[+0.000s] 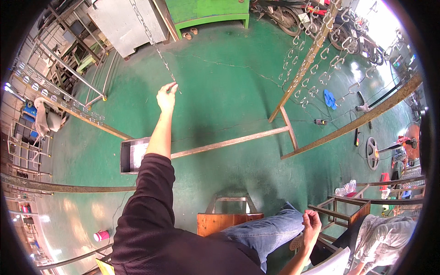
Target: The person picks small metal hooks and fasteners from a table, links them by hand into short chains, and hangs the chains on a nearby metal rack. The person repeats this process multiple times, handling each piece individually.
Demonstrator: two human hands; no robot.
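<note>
Over the green floor [220, 91], the hanging chain [153, 41] could be set swinging if its lower end, apparently pinched by the fingers of the left hand [166, 97], were released unevenly; the left arm [159, 133] is extended forward; the right hand [311, 229] is held beside the knee [289, 221], fingertips drawn together, contents indiscernible.

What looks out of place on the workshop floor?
Blue flip-flops lie unworn on the green floor, right of the metal chain at the left hand; loose footwear looks odd there. A thin crack-like line also crosses the floor.
</note>
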